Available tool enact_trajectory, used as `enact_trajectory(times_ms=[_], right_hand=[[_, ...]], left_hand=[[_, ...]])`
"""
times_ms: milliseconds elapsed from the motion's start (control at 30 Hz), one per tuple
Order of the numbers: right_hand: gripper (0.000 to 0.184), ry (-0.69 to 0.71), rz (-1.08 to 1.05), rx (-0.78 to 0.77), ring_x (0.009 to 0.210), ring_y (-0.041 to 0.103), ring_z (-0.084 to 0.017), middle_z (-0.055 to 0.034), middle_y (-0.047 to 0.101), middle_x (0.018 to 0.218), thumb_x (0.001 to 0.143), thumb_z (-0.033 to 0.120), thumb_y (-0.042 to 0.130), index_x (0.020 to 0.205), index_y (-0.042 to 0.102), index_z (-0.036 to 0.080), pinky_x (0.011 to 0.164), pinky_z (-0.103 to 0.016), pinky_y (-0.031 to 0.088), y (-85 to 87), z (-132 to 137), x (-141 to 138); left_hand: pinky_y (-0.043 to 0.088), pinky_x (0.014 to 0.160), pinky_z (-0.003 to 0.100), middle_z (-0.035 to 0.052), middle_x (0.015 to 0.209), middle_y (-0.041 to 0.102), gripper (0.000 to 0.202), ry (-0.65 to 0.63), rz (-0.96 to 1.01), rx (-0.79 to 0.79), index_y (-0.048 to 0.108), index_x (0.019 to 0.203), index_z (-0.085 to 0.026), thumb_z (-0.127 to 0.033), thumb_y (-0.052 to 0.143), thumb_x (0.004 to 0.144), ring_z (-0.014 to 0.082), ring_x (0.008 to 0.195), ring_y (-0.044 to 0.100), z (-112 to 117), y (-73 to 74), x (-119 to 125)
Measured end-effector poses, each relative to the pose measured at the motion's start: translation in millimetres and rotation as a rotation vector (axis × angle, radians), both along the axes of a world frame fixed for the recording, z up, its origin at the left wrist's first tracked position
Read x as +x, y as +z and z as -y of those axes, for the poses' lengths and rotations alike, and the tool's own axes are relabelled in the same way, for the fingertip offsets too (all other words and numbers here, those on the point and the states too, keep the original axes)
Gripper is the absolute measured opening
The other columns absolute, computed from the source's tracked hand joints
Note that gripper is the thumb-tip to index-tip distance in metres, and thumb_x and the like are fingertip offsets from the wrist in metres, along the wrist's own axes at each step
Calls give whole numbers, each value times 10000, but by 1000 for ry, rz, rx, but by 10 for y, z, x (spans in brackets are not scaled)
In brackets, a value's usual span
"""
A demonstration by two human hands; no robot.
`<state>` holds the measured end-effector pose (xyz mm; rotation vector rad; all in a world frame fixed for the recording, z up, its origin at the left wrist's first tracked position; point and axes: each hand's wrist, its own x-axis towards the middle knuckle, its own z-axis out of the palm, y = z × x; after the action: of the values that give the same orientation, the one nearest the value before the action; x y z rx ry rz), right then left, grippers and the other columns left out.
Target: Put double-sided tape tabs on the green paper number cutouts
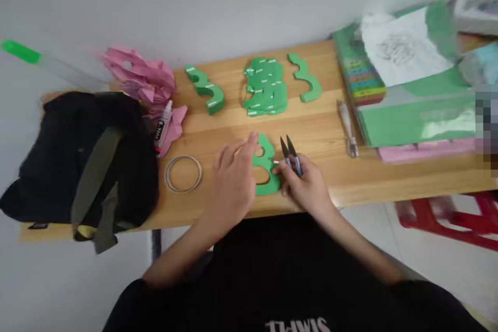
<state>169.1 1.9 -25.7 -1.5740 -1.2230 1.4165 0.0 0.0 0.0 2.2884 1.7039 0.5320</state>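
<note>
One loosely open left hand (pixel 233 179) should steady the green cutout (pixel 268 161), right hand (pixel 307 181) gripping scissors (pixel 293 154) with blades pointed far.

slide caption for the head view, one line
The left hand covers part of a green cutout; the right hand holds dark-bladed snips.

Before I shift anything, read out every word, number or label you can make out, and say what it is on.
"B-7000": black label on the white tube; the final digits are soft.
"SIMP...": upside down on the black shirt; the remaining letters are unclear.
Too blurred to read: dark marks on the crumpled white paper.
Too blurred to read: pale print on the green pack.
</note>
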Motion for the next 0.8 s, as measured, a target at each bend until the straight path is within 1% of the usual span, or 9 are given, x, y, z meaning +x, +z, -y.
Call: enact_trajectory(times_ms=[67, 133, 233, 300, 367, 467, 567, 667, 800], right_hand=[[297, -5, -8, -4, 364, 529, -68, -27, 692, 762, 869, 476, 527, 811, 502, 187, 382, -207, 434, -16, -4, -2], [292, -14, -11, -12, 362, 529, -72, -19, 685, 734, 862, 472, 538, 800, 506, 188, 379, -209, 432, -28, -11, -3], [288, -36, -3, -31, 349, 523, -73, -3, 672, 685, 846, 462, 563, 769, 508, 190, 372, -207, 416, -30, -32, -11], [289, -53, 3, -60, 339, 521, -77, 0, 671, 670, 837, 464, 577, 771, 519, 188, 363, -207, 403, -13, -61, -29], [288, -80, 20, -70, 331, 517, -80, -1, 672, 660, 831, 462, 585, 771, 531, 186, 357, -210, 395, 20, -108, -65], [263, -110, 91, -29, 342, 523, -85, -2, 664, 634, 825, 425, 594, 732, 546, 183, 371, -213, 399, 82, -209, -146], [244, -92, 170, -3, 352, 525, -96, 14, 614, 549, 817, 379, 595, 676, 544, 187, 383, -216, 392, 116, -301, -214], [252, -86, 237, -17, 359, 534, -117, 40, 535, 453, 812, 367, 589, 640, 512, 200, 403, -225, 397, 101, -338, -224], [254, -84, 247, -54, 386, 573, -134, 18, 585, 505, 803, 385, 595, 650, 521, 197, 421, -239, 419, 51, -323, -178]], left_hand=[[226, 1146, 514, 73, 1350, 587, 823, -157, -25, -76, -41, 1512, -222, -5, 355, 824, 227, 1399, 358, -51, -10, -78], [222, 1146, 540, 89, 1338, 597, 837, -272, -21, -122, -92, 1509, -188, -1, 343, 819, 230, 1416, 332, -104, -42, -146], [290, 1128, 531, 114, 1317, 609, 895, -367, 40, -135, -128, 1502, -154, 9, 371, 778, 228, 1372, 410, -170, -127, -215], [328, 1116, 520, 116, 1298, 620, 914, -375, 95, -118, -121, 1504, -156, 5, 399, 769, 223, 1313, 486, -196, -182, -237], [364, 1099, 516, 119, 1279, 633, 902, -363, 142, -105, -111, 1505, -157, -19, 431, 797, 227, 1272, 527, -207, -219, -244], [402, 1072, 516, 125, 1257, 649, 869, -341, 187, -93, -80, 1507, -150, -68, 477, 845, 243, 1249, 548, -207, -247, -239], [421, 1057, 518, 134, 1237, 658, 840, -324, 222, -82, -34, 1506, -141, -106, 510, 867, 253, 1241, 554, -206, -272, -232], [430, 1046, 520, 129, 1206, 672, 801, -295, 274, -83, 11, 1501, -156, -130, 521, 885, 250, 1226, 565, -211, -302, -228], [452, 1019, 507, 111, 1177, 675, 725, -275, 309, -72, 69, 1490, -194, -108, 486, 904, 233, 1173, 597, -224, -333, -211]])
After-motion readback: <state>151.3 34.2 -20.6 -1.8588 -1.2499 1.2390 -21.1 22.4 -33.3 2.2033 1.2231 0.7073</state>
